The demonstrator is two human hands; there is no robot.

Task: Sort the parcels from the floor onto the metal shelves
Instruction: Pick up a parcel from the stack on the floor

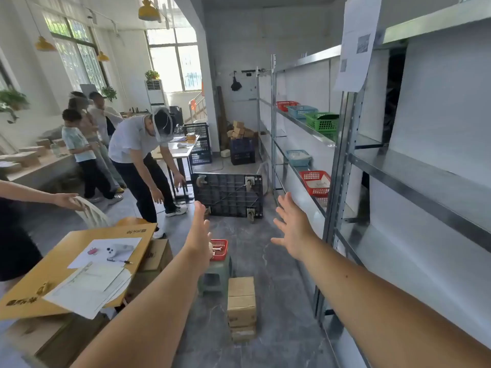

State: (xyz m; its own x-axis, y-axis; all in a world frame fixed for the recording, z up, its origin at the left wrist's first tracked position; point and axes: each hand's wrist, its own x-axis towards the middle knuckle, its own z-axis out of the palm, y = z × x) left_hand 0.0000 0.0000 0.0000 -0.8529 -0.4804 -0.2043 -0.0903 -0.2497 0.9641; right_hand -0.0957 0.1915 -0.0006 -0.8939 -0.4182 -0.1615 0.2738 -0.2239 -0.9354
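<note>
1. Reaching forward over the grey floor [279, 288], both bare arms stretch out at chest height, each hand empty.
2. The left hand [199, 235] is seen edge-on, its grip slack and open, fingers extended, holding nothing.
3. The right hand [293, 229] has its fingers spread wide, grip open, palm turned toward the left hand.
4. Below and between the arms, a stack of cardboard parcels [241, 306] stands on the floor, just beside a green plastic stool [215, 277].
5. A small red basket [220, 249] rests on that stool, partly hidden behind the left wrist.
6. The metal shelves [345, 160] run along the right wall, carrying red, blue and green baskets on the middle levels; the nearest bays look bare.
7. A dark wheeled dolly [228, 195] stands tipped on its edge at the far end of the aisle.
8. At left, a yellow worktop [53, 266] holds papers, a pen and a white controller.
9. More parcels lie heaped near a dark blue crate [242, 151] by the back wall.
10. Several people stand in the background.
</note>
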